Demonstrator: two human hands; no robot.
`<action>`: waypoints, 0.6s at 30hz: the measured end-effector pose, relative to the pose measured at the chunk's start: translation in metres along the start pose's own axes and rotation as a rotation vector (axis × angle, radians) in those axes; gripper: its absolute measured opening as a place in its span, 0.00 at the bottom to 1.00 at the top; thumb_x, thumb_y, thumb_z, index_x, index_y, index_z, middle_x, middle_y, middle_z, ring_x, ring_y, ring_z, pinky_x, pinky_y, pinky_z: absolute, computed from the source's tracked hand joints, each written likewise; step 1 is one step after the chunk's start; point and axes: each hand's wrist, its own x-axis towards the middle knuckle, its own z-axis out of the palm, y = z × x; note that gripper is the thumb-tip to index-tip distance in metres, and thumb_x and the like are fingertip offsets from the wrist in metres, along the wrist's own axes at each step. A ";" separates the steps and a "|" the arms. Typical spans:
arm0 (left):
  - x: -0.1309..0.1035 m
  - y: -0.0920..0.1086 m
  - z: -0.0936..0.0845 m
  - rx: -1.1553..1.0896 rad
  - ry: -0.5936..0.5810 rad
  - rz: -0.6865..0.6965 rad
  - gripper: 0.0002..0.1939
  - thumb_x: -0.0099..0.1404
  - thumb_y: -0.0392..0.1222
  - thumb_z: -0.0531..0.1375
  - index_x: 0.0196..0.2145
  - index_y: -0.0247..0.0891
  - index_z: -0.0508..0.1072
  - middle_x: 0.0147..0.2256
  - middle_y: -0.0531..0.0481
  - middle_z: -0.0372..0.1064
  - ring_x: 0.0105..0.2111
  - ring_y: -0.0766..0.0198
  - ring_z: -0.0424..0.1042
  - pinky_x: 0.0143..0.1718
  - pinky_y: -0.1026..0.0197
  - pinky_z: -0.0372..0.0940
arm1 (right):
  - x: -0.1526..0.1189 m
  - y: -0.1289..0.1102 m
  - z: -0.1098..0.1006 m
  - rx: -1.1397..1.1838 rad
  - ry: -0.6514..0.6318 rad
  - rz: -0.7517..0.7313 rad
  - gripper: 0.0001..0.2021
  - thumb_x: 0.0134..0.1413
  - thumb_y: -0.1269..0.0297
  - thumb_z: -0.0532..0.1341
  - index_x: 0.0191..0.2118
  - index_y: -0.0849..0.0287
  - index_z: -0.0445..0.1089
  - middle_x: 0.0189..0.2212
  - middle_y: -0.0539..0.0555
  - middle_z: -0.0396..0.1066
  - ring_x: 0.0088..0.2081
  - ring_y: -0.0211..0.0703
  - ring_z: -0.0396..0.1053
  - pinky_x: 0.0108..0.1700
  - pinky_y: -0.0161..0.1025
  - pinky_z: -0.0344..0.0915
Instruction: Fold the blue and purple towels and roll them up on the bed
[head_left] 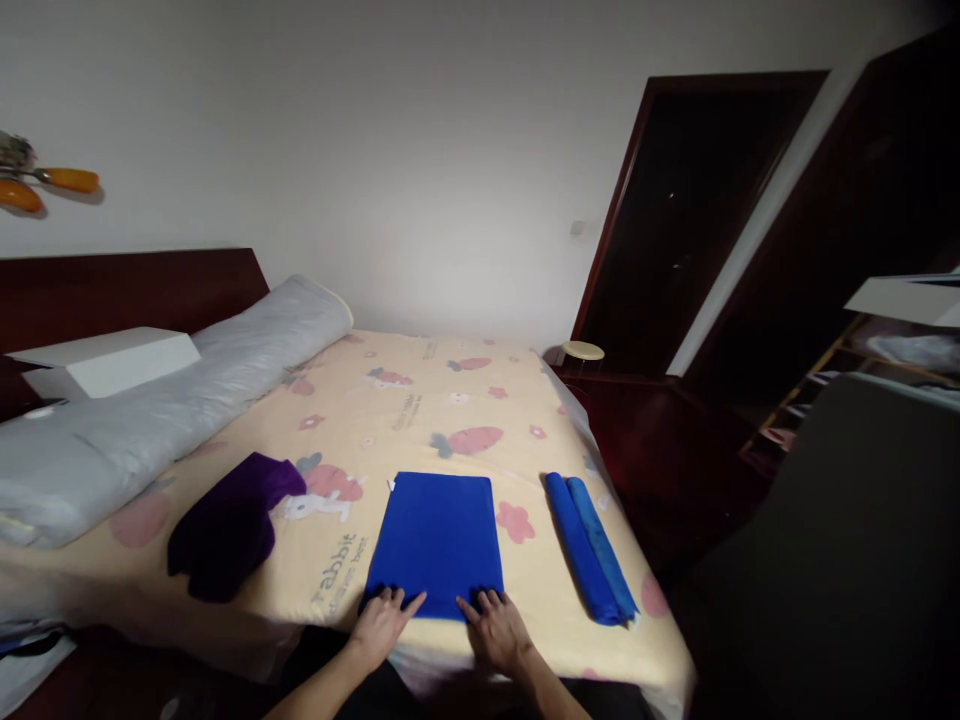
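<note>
A flat blue cloth (439, 535), folded into a rectangle, lies on the bed near its front edge. A small white tag sticks out at its far left corner. My left hand (382, 622) rests on the near left corner of the cloth, thumb and fingers apart. On the near right corner lies my right hand (495, 625), its fingers spread in the same way. To the right are two rolled blue cloths (589, 550), side by side. A crumpled dark purple cloth (232, 525) lies to the left.
The bed has a cream sheet (420, 400) with carrot and rabbit prints. A grey rolled bedding bundle (247, 340) runs along the headboard (135, 290), with a white box (127, 360) on it. A round stool (583, 351) and a dark chair-like shape (847, 520) stand right.
</note>
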 end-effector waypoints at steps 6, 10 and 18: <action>0.000 -0.013 -0.004 -0.110 -0.056 -0.140 0.37 0.61 0.30 0.50 0.67 0.43 0.50 0.55 0.35 0.68 0.57 0.46 0.64 0.46 0.49 0.68 | -0.005 0.000 0.009 0.041 0.051 0.125 0.31 0.53 0.65 0.55 0.65 0.57 0.57 0.55 0.63 0.69 0.52 0.58 0.66 0.52 0.51 0.60; -0.003 -0.020 -0.012 -0.123 -0.085 -0.159 0.36 0.58 0.24 0.46 0.65 0.38 0.56 0.56 0.34 0.68 0.58 0.50 0.64 0.48 0.51 0.68 | -0.008 -0.001 0.012 0.073 0.061 0.153 0.29 0.55 0.66 0.53 0.64 0.60 0.59 0.55 0.65 0.69 0.55 0.59 0.64 0.55 0.52 0.59; -0.005 -0.026 -0.023 -0.100 -0.096 -0.223 0.34 0.59 0.22 0.45 0.63 0.33 0.60 0.54 0.33 0.69 0.57 0.50 0.66 0.50 0.52 0.67 | -0.012 -0.009 0.021 0.070 0.129 0.255 0.23 0.59 0.65 0.49 0.56 0.66 0.69 0.55 0.70 0.68 0.52 0.63 0.66 0.54 0.61 0.58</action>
